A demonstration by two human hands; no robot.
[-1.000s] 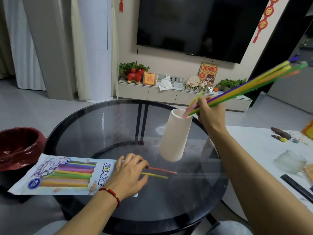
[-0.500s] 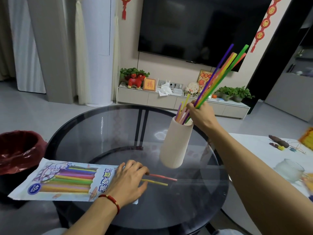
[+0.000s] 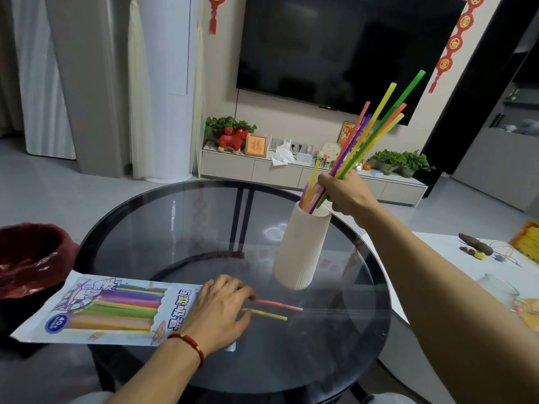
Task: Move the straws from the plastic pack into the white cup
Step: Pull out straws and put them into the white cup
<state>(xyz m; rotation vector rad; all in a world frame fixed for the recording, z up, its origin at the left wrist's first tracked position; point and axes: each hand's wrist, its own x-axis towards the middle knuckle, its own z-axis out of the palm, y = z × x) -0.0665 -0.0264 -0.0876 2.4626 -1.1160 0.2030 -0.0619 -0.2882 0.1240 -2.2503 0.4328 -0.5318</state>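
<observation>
A tall ribbed white cup [image 3: 300, 249] stands on the round dark glass table [image 3: 204, 234]. My right hand [image 3: 345, 193] is closed around a bunch of coloured straws [image 3: 370, 132] just above the cup's rim, and their lower ends dip inside the cup. The plastic pack [image 3: 113, 309] lies flat at the table's left front edge with several straws still inside. My left hand [image 3: 217, 312] presses flat on the pack's open right end. A pink straw [image 3: 280, 304] and a yellow straw [image 3: 268, 314] stick out past its fingers onto the glass.
A dark red bin [image 3: 27, 255] stands left of the table. At the right, a white side table [image 3: 466, 258] carries a glass mug [image 3: 501, 290] and small items. A TV console [image 3: 306, 173] stands behind.
My right hand has swung the bunch of straws from nearly level to steeply upright and lowered its ends into the cup. My left hand has stayed on the pack.
</observation>
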